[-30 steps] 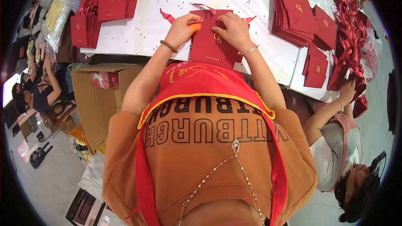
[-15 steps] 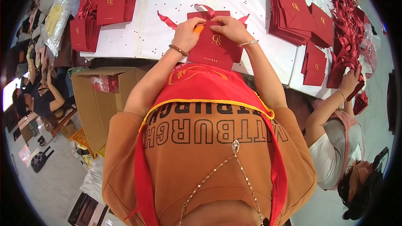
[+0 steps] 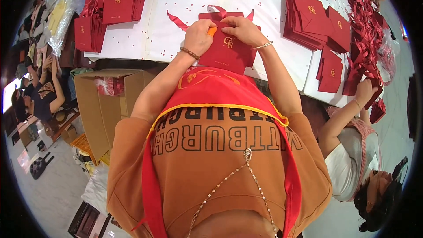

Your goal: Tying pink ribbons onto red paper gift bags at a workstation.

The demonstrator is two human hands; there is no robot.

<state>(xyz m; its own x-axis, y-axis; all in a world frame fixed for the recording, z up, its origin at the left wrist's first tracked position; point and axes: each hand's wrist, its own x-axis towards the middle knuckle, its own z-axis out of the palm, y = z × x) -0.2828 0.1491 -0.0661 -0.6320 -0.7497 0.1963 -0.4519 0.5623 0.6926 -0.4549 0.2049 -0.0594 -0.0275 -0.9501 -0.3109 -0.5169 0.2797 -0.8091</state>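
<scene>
Red bag [image 3: 227, 53], one of it between the two hands, lies at the near edge of the white surface [image 3: 295, 66], its gold print facing up and its lower end close to one red apron [image 3: 211, 88]. One ribbon [image 3: 177, 20] is at its top, a loop standing up and two ends pointing out, one to each side. Left hand [image 3: 198, 38] and right hand [image 3: 244, 31] are near each other there, fingers bent inward over the ribbon; the right thumb and forefinger come toward each other, but I cannot tell whether either hand pinches it tight. One orange piece [image 3: 212, 31] shows at the left thumb. Each wrist has one band: brown beads [image 3: 190, 53] left, a metal bangle [image 3: 263, 45] right. Three groups of bags [image 3: 119, 2] stand at far left. Right of the hands lie one thick stack [image 3: 304, 20], one bag touching its side and at least two small bags [image 3: 330, 71] nearer. Beyond, a ribboned pile [image 3: 363, 35], too tangled to count, meets one co-worker's hand [image 3: 365, 92]. One carton [image 3: 94, 119] holds one visible wrapped packet [image 3: 116, 86].
</scene>
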